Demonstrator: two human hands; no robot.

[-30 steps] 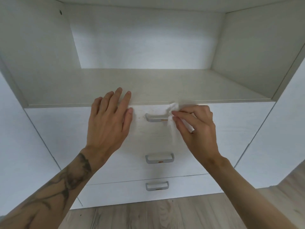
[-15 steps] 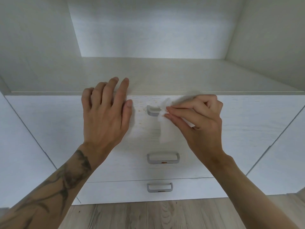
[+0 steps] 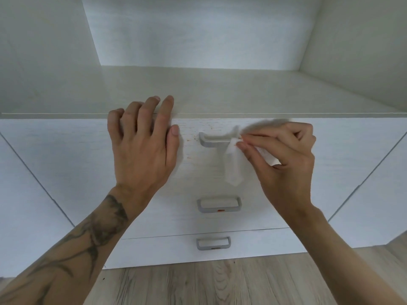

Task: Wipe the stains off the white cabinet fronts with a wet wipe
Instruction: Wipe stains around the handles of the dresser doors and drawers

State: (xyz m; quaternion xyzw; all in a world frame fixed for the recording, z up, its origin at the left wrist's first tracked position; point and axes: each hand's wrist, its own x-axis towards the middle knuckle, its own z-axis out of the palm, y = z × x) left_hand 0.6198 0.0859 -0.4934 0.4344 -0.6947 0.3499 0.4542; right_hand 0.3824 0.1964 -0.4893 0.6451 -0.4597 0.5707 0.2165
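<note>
White drawer front [image 3: 66, 155]: topmost of three stacked fronts in the head view, just under an open shelf [image 3: 220, 91]; pale wood grain.
Stains [image 3: 193, 139]: small orange-brown specks on that front, between the left thumb and the left end of the top handle [image 3: 209, 142]; a few more above the handle, near the upper edge.
Wet wipe [image 3: 232, 168]: white and folded, hanging down against the front at the right end of the top handle, which it covers.
Right hand [image 3: 284, 166]: pinches the wipe's upper end between thumb and forefinger, right at the handle's end; the other fingers are curled in.
Left hand [image 3: 141, 148]: grasps nothing; palm against the front, left of the handle, fingers laid loosely over the shelf's near edge, thumb alongside.
Middle handle [image 3: 218, 204]: grey, with a red mark on its lower bar.
Bottom handle [image 3: 213, 243]: grey, on the lowest front, with a faint dark mark on its bar.
Floor [image 3: 220, 285]: wood-look planks, nearest the camera.
</note>
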